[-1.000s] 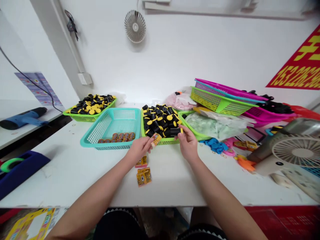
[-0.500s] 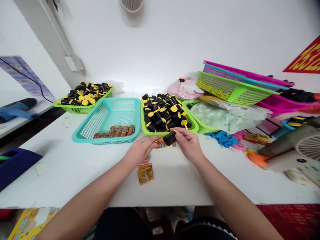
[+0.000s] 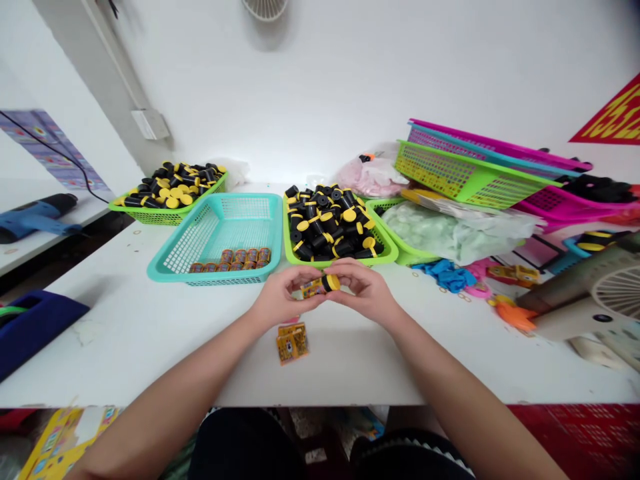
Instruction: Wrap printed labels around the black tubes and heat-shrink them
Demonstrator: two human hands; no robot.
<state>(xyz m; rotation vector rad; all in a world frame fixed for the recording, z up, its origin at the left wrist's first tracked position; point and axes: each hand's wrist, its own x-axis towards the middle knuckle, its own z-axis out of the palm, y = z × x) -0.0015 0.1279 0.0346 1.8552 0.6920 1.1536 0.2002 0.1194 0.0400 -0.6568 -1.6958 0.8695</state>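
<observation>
Between my two hands lies a small black canister with a yellow lid. A yellow-orange printed sleeve sits around its left part, while the black end by the lid is bare. My left hand is closed on the sleeve. On the other side, my right hand pinches the canister at its lid end. Just in front of my hands, flat printed sleeves are piled on the white table. A green basket full of black canisters with yellow lids stands directly behind my hands.
Left of centre, a turquoise basket holds several sleeved canisters. Another green basket of canisters stands at the back left. Heat gun lies far left. Stacked baskets, plastic bags and a fan crowd the right side.
My hands have come together, and the sleeve that was in my left hand is now around part of the canister. The canister has turned so its yellow lid faces right.
</observation>
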